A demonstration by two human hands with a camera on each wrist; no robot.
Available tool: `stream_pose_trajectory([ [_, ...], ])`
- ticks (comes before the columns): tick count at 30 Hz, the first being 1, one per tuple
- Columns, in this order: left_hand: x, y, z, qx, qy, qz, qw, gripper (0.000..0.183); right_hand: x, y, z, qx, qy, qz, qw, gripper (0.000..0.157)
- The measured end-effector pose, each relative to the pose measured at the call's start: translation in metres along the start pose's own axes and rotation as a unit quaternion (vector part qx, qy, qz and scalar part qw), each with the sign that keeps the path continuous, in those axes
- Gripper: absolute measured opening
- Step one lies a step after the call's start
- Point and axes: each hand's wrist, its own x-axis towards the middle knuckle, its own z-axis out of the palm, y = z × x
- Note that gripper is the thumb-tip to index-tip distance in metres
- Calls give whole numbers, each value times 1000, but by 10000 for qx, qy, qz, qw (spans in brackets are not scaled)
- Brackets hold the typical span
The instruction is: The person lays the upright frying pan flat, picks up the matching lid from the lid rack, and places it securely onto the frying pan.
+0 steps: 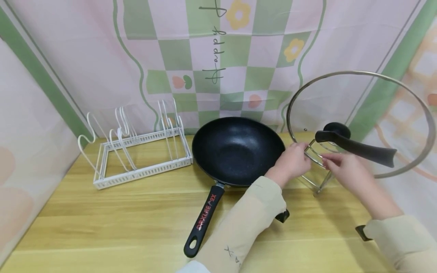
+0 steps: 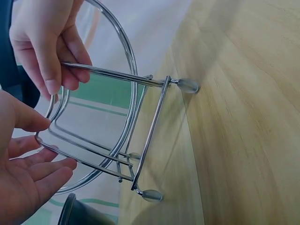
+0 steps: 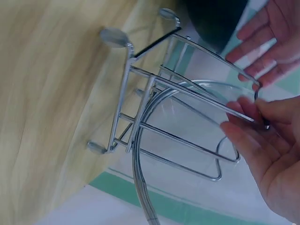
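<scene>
Wire rack (image 2: 151, 133) stands feet-down on the counter (image 1: 102, 227), right of the black wok (image 1: 235, 151), its uprights pointing up. You pinch its upper wires with your left hand (image 1: 293, 163) and right hand (image 1: 349, 170). Glass lid (image 1: 362, 106) stands on edge in it, outer side toward you; black handle's (image 1: 358, 148) long axis runs rightward and slightly down in head view.
</scene>
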Motion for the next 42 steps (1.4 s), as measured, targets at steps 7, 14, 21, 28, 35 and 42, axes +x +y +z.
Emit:
stream_pose_trajectory([
  [7, 2, -7, 7, -944, 150, -60, 9954, 47, -7, -8, 2, -940, 671, -852, 9896, 27],
  [14, 3, -9, 14, -2479, 776, -485, 9644, 28, -3, -30, 2, -1270, 433, -787, 9878, 29],
  [21, 5, -7, 15, -2517, 996, -411, 9618, 25, 0, -52, -5, -1550, 196, -876, 9838, 31],
  [28, 8, -5, 14, -2110, 1093, -480, 9702, 17, 6, -67, -18, -1756, 369, -1134, 9772, 30],
  [35, 16, -3, 15, -2280, 1161, -848, 9630, 10, 11, -80, -33, -1667, 281, -997, 9806, 30],
  [42, 20, 0, 17, -2179, 1354, -920, 9622, 7, 15, -83, -50, -1456, 635, -1058, 9816, 34],
])
